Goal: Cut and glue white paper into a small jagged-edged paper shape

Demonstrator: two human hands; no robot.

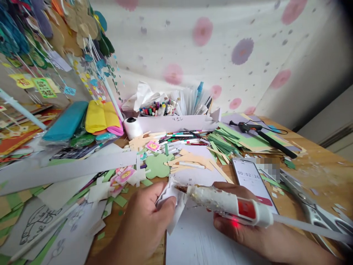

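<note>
My left hand (pixel 146 224) pinches a small white paper cutout (pixel 169 195) between thumb and fingers, low in the middle of the view. My right hand (pixel 248 228) is wrapped round a white glue gun (pixel 228 204) with a red panel and a lit red light. The gun's dark nozzle points left and touches the edge of the cutout. A white glue stick sticks out of the gun's back end toward the right. Both hands hover over a pale sheet of paper (pixel 198 235) on the wooden table (pixel 322 173).
A phone (pixel 252 180) showing a timer lies just beyond the right hand, with scissors (pixel 311 209) to its right. Paper scraps, a green cutout (pixel 157 165), pens and a white box of markers (pixel 176 119) crowd the table. A second glue gun (pixel 250 127) lies at the back right. Paper decorations hang on the left.
</note>
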